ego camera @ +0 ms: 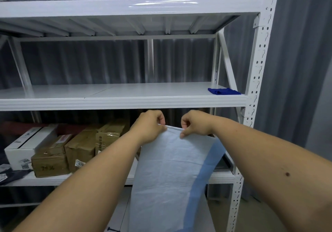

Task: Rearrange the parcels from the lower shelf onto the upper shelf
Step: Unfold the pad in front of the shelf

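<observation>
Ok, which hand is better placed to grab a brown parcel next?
Probably the left hand: the brown parcels sit on its side of the lower shelf. Both hands pinch the pale blue sheet, so one must let go first.

White metal shelving rack [258, 73] with perforated uprights and diagonal side braces, standing before a grey pleated curtain [296, 70] that covers the wall behind and to the right. Light glares on the front edge of the topmost board [161, 4]. Pale floor [251, 213] visible below the rack's right corner
</observation>
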